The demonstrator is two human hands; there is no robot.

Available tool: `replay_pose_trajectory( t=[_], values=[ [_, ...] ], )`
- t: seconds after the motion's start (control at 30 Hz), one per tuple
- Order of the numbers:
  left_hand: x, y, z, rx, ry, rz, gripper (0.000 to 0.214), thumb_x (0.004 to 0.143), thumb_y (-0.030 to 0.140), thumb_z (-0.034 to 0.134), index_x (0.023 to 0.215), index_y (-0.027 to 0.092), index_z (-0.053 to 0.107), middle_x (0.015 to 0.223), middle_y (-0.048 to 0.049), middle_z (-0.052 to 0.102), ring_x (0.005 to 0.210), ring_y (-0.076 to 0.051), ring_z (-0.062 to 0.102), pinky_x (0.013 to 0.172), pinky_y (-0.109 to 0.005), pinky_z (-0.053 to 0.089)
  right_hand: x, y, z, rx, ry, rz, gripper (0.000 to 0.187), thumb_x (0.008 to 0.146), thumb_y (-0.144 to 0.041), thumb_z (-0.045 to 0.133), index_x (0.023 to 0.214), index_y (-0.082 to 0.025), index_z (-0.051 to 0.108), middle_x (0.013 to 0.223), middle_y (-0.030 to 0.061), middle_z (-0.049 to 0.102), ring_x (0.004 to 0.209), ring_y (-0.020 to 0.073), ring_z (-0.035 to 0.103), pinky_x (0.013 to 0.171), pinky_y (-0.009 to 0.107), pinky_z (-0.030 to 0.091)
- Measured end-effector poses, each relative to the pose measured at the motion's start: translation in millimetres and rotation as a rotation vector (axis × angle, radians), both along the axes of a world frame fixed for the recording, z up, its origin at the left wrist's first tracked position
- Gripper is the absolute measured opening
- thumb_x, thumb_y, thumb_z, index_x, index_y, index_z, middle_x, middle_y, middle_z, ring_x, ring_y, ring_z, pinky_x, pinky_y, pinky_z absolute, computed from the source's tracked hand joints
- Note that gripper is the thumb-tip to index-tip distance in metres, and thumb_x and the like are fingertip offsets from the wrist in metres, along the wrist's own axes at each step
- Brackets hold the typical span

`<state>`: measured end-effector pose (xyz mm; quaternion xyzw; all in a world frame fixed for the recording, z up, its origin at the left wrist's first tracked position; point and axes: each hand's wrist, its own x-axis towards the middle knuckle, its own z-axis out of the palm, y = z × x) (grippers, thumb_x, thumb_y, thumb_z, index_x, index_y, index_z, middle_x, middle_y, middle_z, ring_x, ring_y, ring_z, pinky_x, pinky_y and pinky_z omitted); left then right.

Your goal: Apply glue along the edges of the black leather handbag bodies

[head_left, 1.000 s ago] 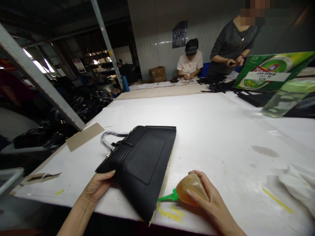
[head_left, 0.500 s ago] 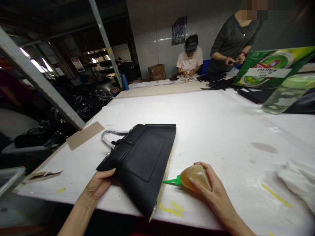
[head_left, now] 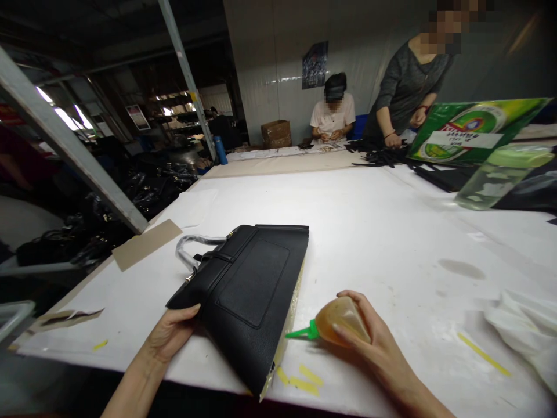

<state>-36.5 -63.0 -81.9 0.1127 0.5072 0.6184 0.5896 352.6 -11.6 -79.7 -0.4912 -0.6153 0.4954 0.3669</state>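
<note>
A black leather handbag [head_left: 252, 284] lies on the white-covered table [head_left: 369, 232], its plastic-wrapped handle [head_left: 185, 247] pointing left. My left hand [head_left: 174, 331] grips the bag's near left corner, thumb on top and the fingers hidden beneath. In my right hand [head_left: 369, 331] is a squeeze bottle [head_left: 342, 320] of amber liquid, held tilted on its side. Its green nozzle [head_left: 304, 332] points left, with the tip at the bag's right edge, where a yellowish strip [head_left: 292, 307] shows. I cannot tell whether the tip touches.
Yellow tape pieces [head_left: 300, 380] lie right of the bag, and a crumpled white cloth [head_left: 522, 325] at far right. A flat brown board [head_left: 147, 244] rests at left. Behind stand a green box [head_left: 478, 130] and a water bottle [head_left: 500, 180]. Two people work at the far end.
The view has tilted up slightly. The nozzle tip has slid a little toward me along the bag's edge. The standing person at the back has lowered a hand to the black strips.
</note>
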Motion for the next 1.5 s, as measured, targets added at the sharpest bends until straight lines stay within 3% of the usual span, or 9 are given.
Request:
replay_pose_trajectory(
  t=[0.07, 0.23, 0.4, 0.8, 1.03, 1.5],
  values=[
    [-0.1, -0.4, 0.0, 0.0, -0.005, -0.001, 0.025, 0.063, -0.004, 0.065, 0.082, 0.008, 0.076, 0.085, -0.0143, 0.075, 0.077, -0.024, 0.07, 0.077, -0.033, 0.058, -0.8, -1.2, -0.1, -0.019, 0.013, 0.042, 0.049, 0.08, -0.052, 0.06, 0.115, -0.026, 0.041, 0.106, 0.0027, 0.056, 0.094, 0.024, 0.057, 0.081, 0.031, 0.046],
    [-3.8, -0.9, -4.2, 0.004, -0.036, -0.013, 0.023, 0.064, -0.003, 0.065, 0.083, 0.005, 0.075, 0.086, -0.0153, 0.075, 0.079, -0.024, 0.07, 0.079, -0.033, 0.057, 1.3, 4.0, -1.3, 0.046, 0.006, -0.082, 0.048, 0.079, -0.051, 0.061, 0.115, -0.026, 0.042, 0.106, 0.0018, 0.057, 0.095, 0.0235, 0.057, 0.083, 0.031, 0.044],
    [-5.4, -0.4, -7.1, 0.012, -0.023, -0.015, 0.025, 0.064, -0.004, 0.064, 0.083, 0.007, 0.076, 0.086, -0.014, 0.075, 0.078, -0.023, 0.07, 0.079, -0.033, 0.057, 1.8, -1.8, 0.0, -0.008, 0.027, 0.026, 0.048, 0.078, -0.049, 0.062, 0.115, -0.026, 0.043, 0.1, -0.0002, 0.058, 0.089, 0.0218, 0.058, 0.08, 0.028, 0.045],
    [-5.3, -1.3, -7.3, 0.0, -0.024, -0.01, 0.024, 0.064, -0.004, 0.064, 0.083, 0.007, 0.075, 0.086, -0.0144, 0.075, 0.078, -0.023, 0.07, 0.079, -0.034, 0.057, 3.0, 7.4, -2.9, 0.034, 0.036, -0.096, 0.048, 0.078, -0.052, 0.061, 0.114, -0.026, 0.043, 0.1, 0.0016, 0.059, 0.089, 0.0235, 0.059, 0.08, 0.031, 0.046],
    [-4.9, -1.4, -6.3, 0.009, -0.015, -0.008, 0.024, 0.064, -0.003, 0.065, 0.083, 0.008, 0.076, 0.088, -0.0144, 0.075, 0.08, -0.024, 0.069, 0.079, -0.035, 0.057, 3.9, 0.6, -4.7, 0.005, 0.021, 0.004, 0.047, 0.079, -0.05, 0.062, 0.115, -0.027, 0.043, 0.101, 0.0004, 0.058, 0.091, 0.0229, 0.058, 0.079, 0.029, 0.046],
    [-0.2, -0.2, -0.6, -0.046, -0.027, 0.03, 0.023, 0.062, -0.005, 0.061, 0.075, 0.007, 0.075, 0.081, -0.0142, 0.075, 0.074, -0.023, 0.07, 0.073, -0.032, 0.058, 4.9, 16.8, -3.7, 0.06, 0.036, -0.06, 0.046, 0.079, -0.049, 0.062, 0.114, -0.026, 0.043, 0.101, 0.0015, 0.058, 0.09, 0.0236, 0.058, 0.081, 0.032, 0.046]
  ],
)
